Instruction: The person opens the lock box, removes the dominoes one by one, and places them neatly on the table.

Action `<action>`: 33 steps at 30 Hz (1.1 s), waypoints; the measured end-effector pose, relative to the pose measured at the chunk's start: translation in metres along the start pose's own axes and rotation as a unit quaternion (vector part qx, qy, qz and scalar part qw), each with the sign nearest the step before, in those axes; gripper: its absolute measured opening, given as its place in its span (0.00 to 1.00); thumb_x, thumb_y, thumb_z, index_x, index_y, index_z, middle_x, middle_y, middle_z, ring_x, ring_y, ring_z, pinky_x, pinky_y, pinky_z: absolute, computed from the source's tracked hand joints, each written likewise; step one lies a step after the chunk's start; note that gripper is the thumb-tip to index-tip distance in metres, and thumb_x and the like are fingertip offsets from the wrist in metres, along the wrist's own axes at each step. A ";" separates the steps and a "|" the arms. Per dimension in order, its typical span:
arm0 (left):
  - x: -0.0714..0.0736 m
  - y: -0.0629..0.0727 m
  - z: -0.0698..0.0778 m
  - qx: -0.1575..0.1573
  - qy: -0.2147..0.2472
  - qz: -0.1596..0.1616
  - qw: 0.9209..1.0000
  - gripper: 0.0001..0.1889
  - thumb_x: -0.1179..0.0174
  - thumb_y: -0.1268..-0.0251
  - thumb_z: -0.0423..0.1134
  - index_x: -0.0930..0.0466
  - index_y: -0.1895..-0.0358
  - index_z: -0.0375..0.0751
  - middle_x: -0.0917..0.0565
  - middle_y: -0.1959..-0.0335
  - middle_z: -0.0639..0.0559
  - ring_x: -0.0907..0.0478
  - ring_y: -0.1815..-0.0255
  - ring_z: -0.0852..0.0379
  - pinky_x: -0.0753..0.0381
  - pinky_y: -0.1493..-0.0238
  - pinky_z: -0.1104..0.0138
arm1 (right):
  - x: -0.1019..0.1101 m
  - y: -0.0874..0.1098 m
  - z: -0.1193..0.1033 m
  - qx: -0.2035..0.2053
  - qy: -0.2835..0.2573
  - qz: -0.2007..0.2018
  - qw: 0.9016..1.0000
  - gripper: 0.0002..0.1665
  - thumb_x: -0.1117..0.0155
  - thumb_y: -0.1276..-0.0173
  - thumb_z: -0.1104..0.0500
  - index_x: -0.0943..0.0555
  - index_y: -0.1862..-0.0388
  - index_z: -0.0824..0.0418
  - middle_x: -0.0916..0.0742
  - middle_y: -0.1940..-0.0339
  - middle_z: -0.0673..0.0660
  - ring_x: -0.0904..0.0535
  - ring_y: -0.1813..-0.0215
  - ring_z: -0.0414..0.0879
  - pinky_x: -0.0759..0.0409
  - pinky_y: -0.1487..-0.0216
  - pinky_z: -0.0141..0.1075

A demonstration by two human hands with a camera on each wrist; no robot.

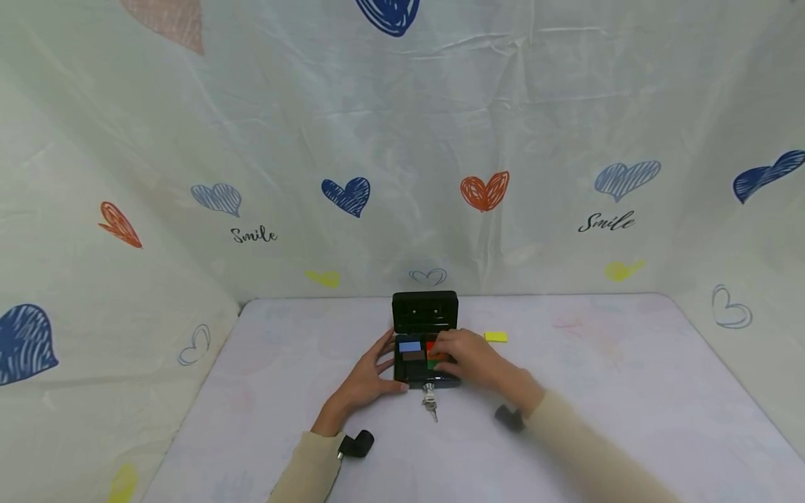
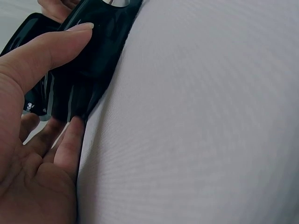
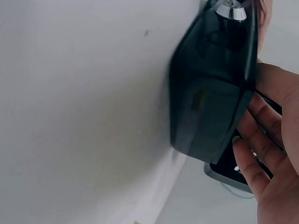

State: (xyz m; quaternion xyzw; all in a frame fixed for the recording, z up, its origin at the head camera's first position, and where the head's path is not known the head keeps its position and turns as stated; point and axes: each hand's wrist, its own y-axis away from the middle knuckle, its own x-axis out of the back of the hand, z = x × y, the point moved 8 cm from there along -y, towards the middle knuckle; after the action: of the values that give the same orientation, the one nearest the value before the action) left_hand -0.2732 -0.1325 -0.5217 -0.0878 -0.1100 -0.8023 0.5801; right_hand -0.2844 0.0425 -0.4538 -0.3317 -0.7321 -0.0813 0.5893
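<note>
A small black lockable box (image 1: 402, 377) stands on the table, its lid (image 1: 425, 314) raised at the back. Keys (image 1: 430, 403) hang from the lock on its front. Inside lie a blue piece (image 1: 410, 346), a brown piece (image 1: 413, 355), a red piece (image 1: 430, 345) and a green piece (image 1: 431, 364). My left hand (image 1: 367, 375) grips the front left corner, thumb on the front face and fingers along the side (image 2: 70, 144). My right hand (image 1: 473, 355) reaches over the right side, fingers (image 3: 254, 163) down inside; an orange patch shows by its fingertips, which partly hide the contents.
A yellow piece (image 1: 495, 337) lies on the table to the right of the box. The white table (image 1: 302, 335) ends at a curtain (image 1: 415, 230) printed with hearts. A black device (image 1: 357, 444) sits at the left wrist, another (image 1: 509, 418) at the right.
</note>
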 end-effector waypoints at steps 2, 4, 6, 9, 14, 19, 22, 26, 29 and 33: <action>0.000 0.000 0.000 -0.001 -0.001 -0.001 1.000 0.61 0.21 0.45 0.27 0.53 0.13 0.43 0.38 0.19 0.32 0.33 0.22 0.30 0.24 0.25 0.50 | -0.002 0.000 -0.001 0.004 0.003 0.001 1.000 0.12 0.18 0.37 0.58 0.08 0.56 0.58 0.12 0.62 0.48 0.16 0.60 0.41 0.13 0.54 0.33; 0.000 0.000 0.001 -0.002 -0.002 -0.001 1.000 0.61 0.21 0.45 0.27 0.53 0.13 0.43 0.38 0.19 0.32 0.33 0.22 0.30 0.24 0.25 0.50 | -0.004 0.000 -0.001 0.006 0.007 0.001 1.000 0.12 0.18 0.37 0.57 0.08 0.55 0.58 0.12 0.62 0.48 0.16 0.60 0.40 0.13 0.55 0.33; 0.000 0.001 0.001 -0.003 -0.004 0.000 1.000 0.61 0.21 0.45 0.27 0.53 0.13 0.43 0.38 0.19 0.32 0.33 0.23 0.30 0.24 0.25 0.50 | -0.006 -0.001 -0.001 0.006 0.011 0.001 1.000 0.12 0.18 0.37 0.57 0.08 0.55 0.57 0.12 0.62 0.48 0.16 0.59 0.40 0.13 0.54 0.33; 0.000 0.001 0.001 -0.005 -0.005 0.002 1.000 0.61 0.21 0.46 0.27 0.53 0.13 0.43 0.38 0.19 0.32 0.33 0.23 0.30 0.24 0.25 0.50 | -0.008 -0.001 -0.001 0.002 0.015 -0.001 1.000 0.13 0.18 0.37 0.57 0.08 0.55 0.57 0.11 0.61 0.48 0.16 0.58 0.41 0.12 0.52 0.34; 0.000 0.000 -0.001 -0.005 -0.005 0.003 1.000 0.61 0.20 0.45 0.27 0.53 0.13 0.43 0.38 0.19 0.32 0.33 0.23 0.30 0.24 0.26 0.50 | -0.009 -0.001 -0.002 -0.006 0.022 -0.005 1.000 0.13 0.18 0.37 0.58 0.09 0.55 0.57 0.10 0.60 0.49 0.16 0.57 0.42 0.12 0.50 0.36; 0.000 0.001 -0.001 -0.001 -0.005 0.004 1.000 0.61 0.20 0.45 0.28 0.53 0.12 0.45 0.38 0.19 0.33 0.33 0.23 0.30 0.23 0.26 0.50 | -0.011 -0.001 -0.002 -0.018 0.027 -0.012 0.999 0.13 0.18 0.37 0.59 0.09 0.55 0.57 0.10 0.59 0.49 0.15 0.56 0.43 0.13 0.49 0.39; 0.000 0.001 -0.001 -0.001 -0.004 0.004 1.000 0.61 0.20 0.45 0.28 0.52 0.13 0.45 0.37 0.19 0.33 0.32 0.23 0.30 0.23 0.26 0.50 | -0.013 -0.002 -0.001 -0.030 0.032 -0.021 0.999 0.13 0.18 0.37 0.59 0.09 0.54 0.57 0.09 0.59 0.49 0.16 0.55 0.43 0.13 0.48 0.40; 0.000 0.001 -0.001 -0.001 -0.002 0.004 1.000 0.61 0.20 0.45 0.28 0.52 0.13 0.45 0.37 0.19 0.33 0.32 0.23 0.30 0.23 0.26 0.50 | -0.015 -0.003 0.001 -0.045 0.037 -0.033 0.998 0.13 0.18 0.36 0.58 0.09 0.54 0.57 0.09 0.59 0.49 0.16 0.55 0.44 0.13 0.47 0.41; 0.000 0.001 -0.001 -0.002 -0.002 0.004 1.000 0.61 0.20 0.45 0.28 0.52 0.13 0.45 0.37 0.19 0.33 0.33 0.23 0.30 0.23 0.26 0.50 | -0.016 -0.004 0.002 -0.051 0.036 -0.036 0.997 0.13 0.18 0.37 0.59 0.09 0.54 0.58 0.09 0.59 0.50 0.15 0.55 0.44 0.13 0.47 0.42; 0.000 0.001 0.000 -0.003 -0.002 0.004 1.000 0.61 0.20 0.45 0.28 0.52 0.13 0.44 0.37 0.19 0.33 0.33 0.23 0.29 0.23 0.26 0.50 | -0.015 -0.005 0.002 -0.051 0.030 -0.038 0.998 0.13 0.18 0.37 0.61 0.09 0.54 0.59 0.09 0.59 0.51 0.15 0.55 0.45 0.13 0.46 0.43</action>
State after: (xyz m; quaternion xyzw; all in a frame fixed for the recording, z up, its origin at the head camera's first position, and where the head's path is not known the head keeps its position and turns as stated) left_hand -0.2721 -0.1328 -0.5220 -0.0911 -0.1085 -0.7998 0.5833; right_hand -0.2871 0.0338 -0.4672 -0.3308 -0.7213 -0.1509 0.5895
